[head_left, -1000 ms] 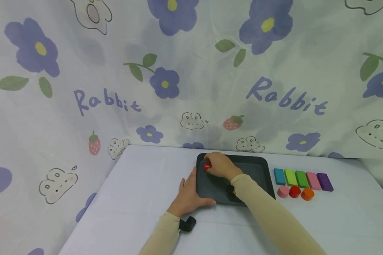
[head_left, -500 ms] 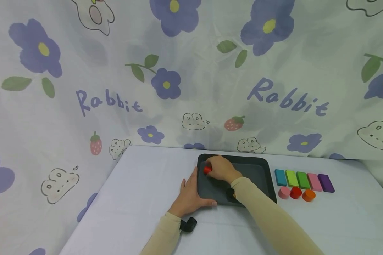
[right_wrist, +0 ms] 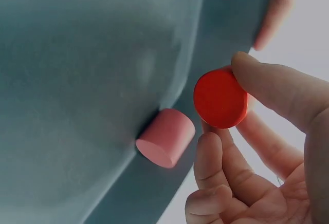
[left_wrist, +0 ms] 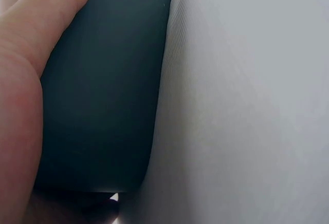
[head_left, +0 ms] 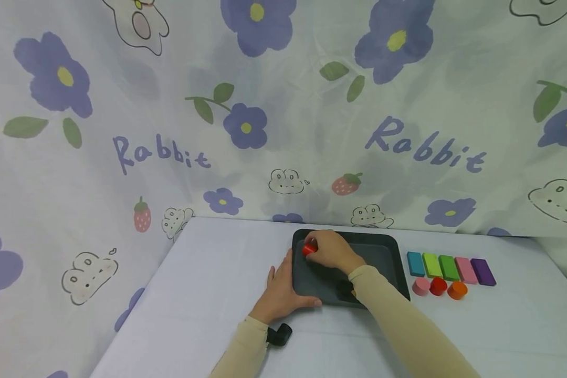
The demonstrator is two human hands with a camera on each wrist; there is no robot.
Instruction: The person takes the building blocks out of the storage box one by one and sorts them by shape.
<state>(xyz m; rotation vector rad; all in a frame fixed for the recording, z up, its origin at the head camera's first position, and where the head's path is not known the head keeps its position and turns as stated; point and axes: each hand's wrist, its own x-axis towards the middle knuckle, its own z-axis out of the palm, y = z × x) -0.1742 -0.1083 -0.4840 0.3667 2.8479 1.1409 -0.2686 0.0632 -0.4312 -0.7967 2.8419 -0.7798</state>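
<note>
Between thumb and fingers, my right hand [head_left: 334,251] pinches a red cylinder block [right_wrist: 220,98] over the far left corner of a dark shallow tray [head_left: 307,283]. A pink cylinder block [right_wrist: 165,137] lies at that corner in the right wrist view, right beside the red one; in the head view my hand hides it. My left hand [head_left: 282,295] rests at the tray's near left corner, fingers straight along the left side and thumb along the front edge. The left wrist view shows its thumb [left_wrist: 46,18] against the tray's outer wall.
Right of the tray stands a row of rectangular blocks: blue [head_left: 416,264], yellow-green [head_left: 432,265], green [head_left: 449,268], pink [head_left: 465,270] and purple [head_left: 483,272]. Before them are pink [head_left: 421,286], red [head_left: 438,286] and orange [head_left: 457,290] cylinders. A patterned cloth [head_left: 283,105] hangs behind.
My right hand, with the red cylinder in its fingers, has shifted slightly to the right within the tray's far left corner. The left hand stays where it was.
</note>
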